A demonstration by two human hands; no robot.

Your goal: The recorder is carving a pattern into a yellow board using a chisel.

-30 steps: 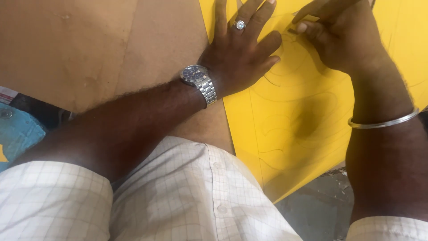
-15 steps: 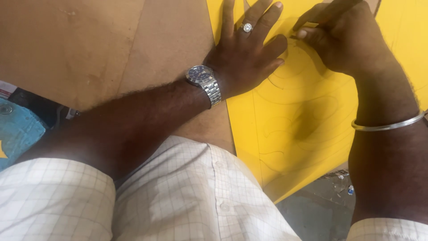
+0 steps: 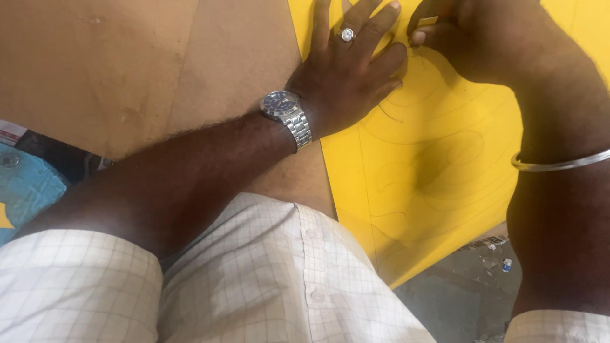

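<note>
A yellow sheet (image 3: 445,165) with curved drawn lines lies on a brown board (image 3: 127,70). My left hand (image 3: 346,70), with a ring and a steel wristwatch, presses flat on the sheet's left edge, fingers spread. Just to its right, my right hand (image 3: 470,38) is curled with its fingertips pinched on a small thin tool at the sheet's surface; the tool is mostly hidden, so I cannot tell what kind it is. A metal bangle sits on my right forearm.
The board's near edge runs along my white checked shirt (image 3: 273,279). A blue object (image 3: 25,190) lies at the lower left below the board. Grey floor with small scraps (image 3: 483,279) shows beneath the sheet's overhanging corner.
Both hands sit slightly higher and further right in view. My left hand stays flat on the sheet and my right hand has shifted a little along the drawn curve.
</note>
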